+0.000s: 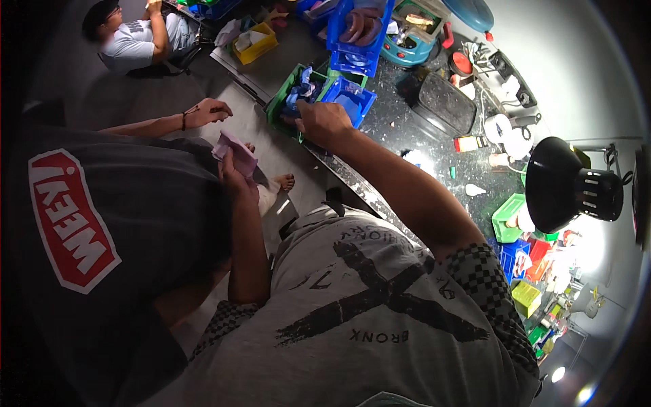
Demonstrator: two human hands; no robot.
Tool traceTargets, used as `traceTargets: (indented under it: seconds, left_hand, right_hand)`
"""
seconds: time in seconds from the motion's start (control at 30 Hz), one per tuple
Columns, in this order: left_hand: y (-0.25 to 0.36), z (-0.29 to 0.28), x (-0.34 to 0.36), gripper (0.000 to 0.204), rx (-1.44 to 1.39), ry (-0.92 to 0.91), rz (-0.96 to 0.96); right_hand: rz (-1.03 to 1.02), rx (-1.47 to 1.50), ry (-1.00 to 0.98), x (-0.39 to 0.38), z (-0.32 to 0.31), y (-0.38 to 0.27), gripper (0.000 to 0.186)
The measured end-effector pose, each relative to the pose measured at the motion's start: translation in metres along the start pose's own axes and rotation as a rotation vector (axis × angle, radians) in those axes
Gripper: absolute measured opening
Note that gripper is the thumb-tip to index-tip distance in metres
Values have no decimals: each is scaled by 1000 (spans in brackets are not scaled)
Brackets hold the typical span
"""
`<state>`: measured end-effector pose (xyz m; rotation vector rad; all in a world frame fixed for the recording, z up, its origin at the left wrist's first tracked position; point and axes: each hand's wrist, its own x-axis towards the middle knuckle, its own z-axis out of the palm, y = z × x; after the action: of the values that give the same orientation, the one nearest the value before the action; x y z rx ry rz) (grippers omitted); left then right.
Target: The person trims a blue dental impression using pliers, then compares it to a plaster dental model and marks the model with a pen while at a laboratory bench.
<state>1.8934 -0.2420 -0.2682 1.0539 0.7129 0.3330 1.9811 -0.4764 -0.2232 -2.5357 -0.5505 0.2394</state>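
Observation:
My left hand [239, 183] is closed around a folded pink sheet [235, 150], thin like paper or cloth, held beside the table edge. Stretched forward, my right hand [327, 125] bends its fingers down over a green bin [274, 112] at the table's near edge. Crumpled blue pieces [303, 87] lie in that bin, close to these fingers. The fingertips are partly hidden, so what they hold, if anything, does not show. A small blue bin [367, 102] with light-blue contents stands just past my right hand.
On my left a co-worker's hand [205, 113] hovers near the pink sheet; another person [135, 44] sits farther off. The speckled dark table [424, 152] carries a dark lidded box [444, 102], a blue stacked bin [349, 64] and a yellow bin [256, 47]. A black lamp [559, 186] hangs at the right.

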Motion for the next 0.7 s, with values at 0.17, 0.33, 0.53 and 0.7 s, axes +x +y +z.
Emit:
traceTargets:
  seconds: [0.17,0.33,0.53,0.7]
  left_hand:
    - [14,-12,8,41,-136,77,-22]
    - [29,-3,30,46,-178,-11,10]
    - [35,20,49,48,-149,-108,68]
    - [37,35,73,45,-189,-68,96]
  right_hand:
    - [-17,-16,-23,17,11,-2,35]
    - [50,197,-22,-45,19,-4,33]
    - [291,607,-87,-181,25,38,29]
    - [674,914,179,-290,30,54,24]
